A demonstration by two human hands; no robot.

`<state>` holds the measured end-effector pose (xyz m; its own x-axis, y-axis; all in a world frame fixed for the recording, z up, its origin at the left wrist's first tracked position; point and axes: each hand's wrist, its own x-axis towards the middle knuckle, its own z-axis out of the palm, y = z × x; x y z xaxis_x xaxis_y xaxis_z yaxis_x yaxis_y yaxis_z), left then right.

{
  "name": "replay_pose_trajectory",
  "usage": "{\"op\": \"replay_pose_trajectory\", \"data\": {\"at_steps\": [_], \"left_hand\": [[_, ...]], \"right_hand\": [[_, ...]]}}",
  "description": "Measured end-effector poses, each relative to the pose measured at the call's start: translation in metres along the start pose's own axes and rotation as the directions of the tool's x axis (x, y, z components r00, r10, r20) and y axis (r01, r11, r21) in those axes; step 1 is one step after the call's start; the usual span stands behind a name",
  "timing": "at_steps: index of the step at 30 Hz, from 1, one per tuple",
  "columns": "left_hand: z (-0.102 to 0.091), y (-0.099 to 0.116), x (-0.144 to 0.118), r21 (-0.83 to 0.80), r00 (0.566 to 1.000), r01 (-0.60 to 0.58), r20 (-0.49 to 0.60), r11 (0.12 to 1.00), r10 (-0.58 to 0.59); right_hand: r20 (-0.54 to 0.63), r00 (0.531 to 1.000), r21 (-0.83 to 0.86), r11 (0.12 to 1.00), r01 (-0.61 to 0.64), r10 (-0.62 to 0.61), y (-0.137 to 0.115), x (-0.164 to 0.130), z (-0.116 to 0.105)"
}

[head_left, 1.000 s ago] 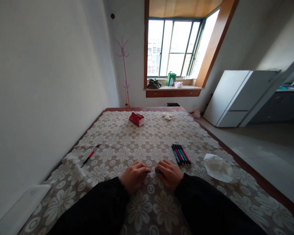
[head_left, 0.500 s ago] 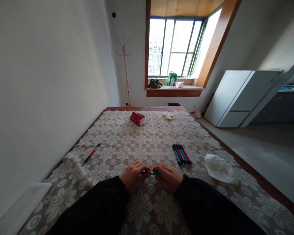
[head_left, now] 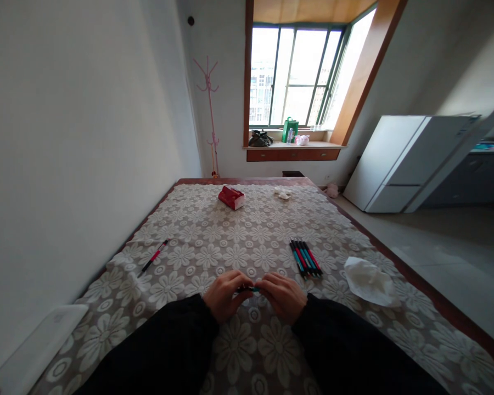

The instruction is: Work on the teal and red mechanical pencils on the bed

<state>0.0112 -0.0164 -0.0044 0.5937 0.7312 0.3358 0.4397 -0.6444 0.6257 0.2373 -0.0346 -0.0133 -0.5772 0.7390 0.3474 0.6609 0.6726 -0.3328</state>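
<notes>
Head view: left hand (head_left: 223,294) and right hand (head_left: 283,296) close together low on the floral tablecloth (head_left: 214,236), fingers of both curled and pinched on a small teal-and-black pen (head_left: 249,288) bridging the gap between them. Just beyond the right hand, a tight row of pens (head_left: 306,258), with a crumpled white tissue (head_left: 367,281) beside them; well off to the left, a lone red pen (head_left: 153,258). Far across the cloth, a red pack (head_left: 231,197).

A red tissue pack (head_left: 231,197) and a crumpled white tissue (head_left: 368,281) lie on the floral tablecloth (head_left: 214,241).
</notes>
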Motion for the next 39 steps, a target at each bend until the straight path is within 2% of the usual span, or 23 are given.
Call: {"op": "replay_pose_trajectory", "data": {"at_steps": [4,8,12,16,21,25,29,34,39], "left_hand": [[0.0003,-0.0013,0.0014,0.114,0.997,0.064,-0.041,0.991,-0.060],[0.0000,-0.0041,0.0019,0.218,1.000,0.012,0.012,0.976,-0.015],[0.0000,-0.0044,0.0006,0.210,1.000,-0.023,-0.007,0.977,0.025],[-0.0007,-0.0017,0.0003,0.206,0.999,-0.010,-0.048,0.978,0.021],[-0.0015,0.0001,0.0007,0.218,0.999,-0.045,-0.017,0.975,0.050],[-0.0012,0.0016,0.0008,0.213,0.999,-0.014,-0.033,0.977,0.021],[-0.0019,0.0033,0.0019,0.254,1.000,-0.021,-0.005,0.967,0.023],[-0.0018,0.0007,0.0023,0.285,0.997,-0.074,0.010,0.956,0.074],[-0.0011,-0.0026,0.0008,0.237,0.992,-0.116,-0.029,0.965,0.126]], "right_hand": [[0.025,0.997,0.047,0.996,-0.074,0.073,-0.0033,0.0003,-0.0017],[0.018,0.997,0.074,0.994,-0.079,0.078,-0.0038,0.0006,-0.0045],[-0.029,0.999,0.020,0.999,-0.041,0.041,-0.0029,0.0011,-0.0058],[-0.046,0.998,0.035,0.999,-0.039,0.041,-0.0022,0.0005,-0.0052],[-0.050,0.998,-0.029,0.999,-0.034,0.032,-0.0005,-0.0001,-0.0033],[-0.061,0.997,-0.024,0.999,-0.037,0.036,-0.0007,0.0004,-0.0035],[-0.068,0.997,-0.070,0.997,0.026,-0.031,-0.0018,0.0015,-0.0053],[-0.131,0.982,-0.131,0.984,0.116,-0.134,-0.0010,0.0023,-0.0057],[-0.116,0.985,-0.186,0.977,0.102,-0.124,0.0017,0.0016,-0.0037]]}}
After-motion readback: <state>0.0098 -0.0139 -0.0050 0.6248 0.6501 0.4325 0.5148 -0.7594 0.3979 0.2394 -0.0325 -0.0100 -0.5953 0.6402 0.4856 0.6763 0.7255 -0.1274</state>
